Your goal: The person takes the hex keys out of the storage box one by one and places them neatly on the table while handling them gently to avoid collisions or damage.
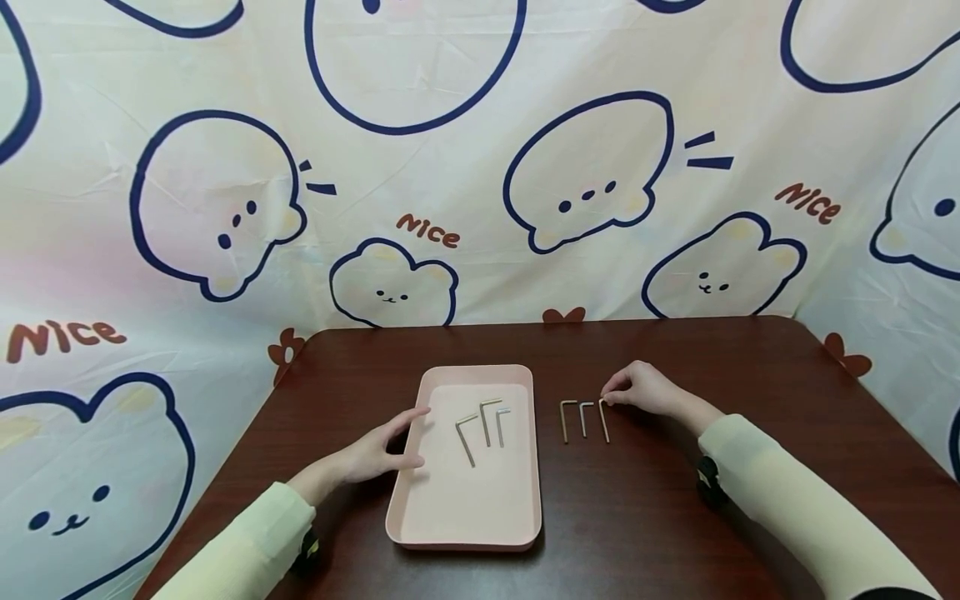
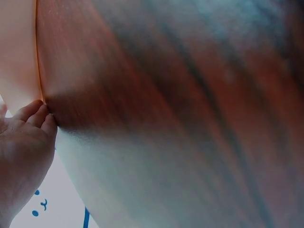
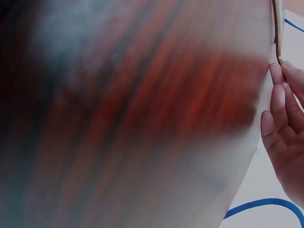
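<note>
On the table stands a shallow pink tray point(image 1: 465, 508) with three L-shaped hex keys lying in it: a brass-coloured one point(image 1: 466, 443), another brass-coloured one point(image 1: 486, 427) and a silver one point(image 1: 500, 429). Along the tray's left side my left hand point(image 1: 367, 450) touches the rim, thumb and index finger spread apart. To the right of the tray, three more hex keys lie in a row. My right hand point(image 1: 648, 390) pinches the short arm of the rightmost, a brass-coloured hex key point(image 1: 604, 423). Beside it are a silver hex key point(image 1: 582, 421) and a darker brass one point(image 1: 564, 423).
The dark brown wooden table point(image 1: 630, 517) ends at a back edge against a pale cloth point(image 1: 480, 183) printed with cartoon bears. The cloth also hangs at the left and right sides.
</note>
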A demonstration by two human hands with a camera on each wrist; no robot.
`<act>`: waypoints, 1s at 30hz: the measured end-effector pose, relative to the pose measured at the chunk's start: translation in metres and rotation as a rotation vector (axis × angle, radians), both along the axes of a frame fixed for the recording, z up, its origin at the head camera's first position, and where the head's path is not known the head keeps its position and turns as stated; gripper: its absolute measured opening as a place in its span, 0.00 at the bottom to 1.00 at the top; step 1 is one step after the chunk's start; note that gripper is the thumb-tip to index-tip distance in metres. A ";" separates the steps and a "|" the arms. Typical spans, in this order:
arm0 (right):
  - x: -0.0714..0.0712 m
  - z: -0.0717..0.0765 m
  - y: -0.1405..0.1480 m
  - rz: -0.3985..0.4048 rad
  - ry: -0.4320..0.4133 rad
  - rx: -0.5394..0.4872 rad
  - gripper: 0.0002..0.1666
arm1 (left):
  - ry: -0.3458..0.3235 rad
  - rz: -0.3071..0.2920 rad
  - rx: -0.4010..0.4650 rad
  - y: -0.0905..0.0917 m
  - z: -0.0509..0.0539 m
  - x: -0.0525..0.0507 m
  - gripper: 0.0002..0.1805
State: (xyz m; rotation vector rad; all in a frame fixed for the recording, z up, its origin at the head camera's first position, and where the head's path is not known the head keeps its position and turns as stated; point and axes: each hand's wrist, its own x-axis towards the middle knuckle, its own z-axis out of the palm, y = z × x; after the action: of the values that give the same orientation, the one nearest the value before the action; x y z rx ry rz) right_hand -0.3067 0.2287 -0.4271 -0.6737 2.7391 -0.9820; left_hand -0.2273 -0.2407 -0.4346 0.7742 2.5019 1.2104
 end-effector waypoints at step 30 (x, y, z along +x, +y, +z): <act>-0.001 -0.004 -0.006 -0.054 0.086 0.121 0.04 | -0.050 0.026 -0.003 0.001 -0.002 0.000 0.43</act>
State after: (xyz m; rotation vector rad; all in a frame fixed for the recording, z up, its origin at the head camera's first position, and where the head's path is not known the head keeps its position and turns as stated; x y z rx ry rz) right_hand -0.3079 0.2231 -0.4315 -0.6393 2.8780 -0.8069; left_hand -0.2276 -0.2401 -0.4366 0.7037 2.4806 1.2194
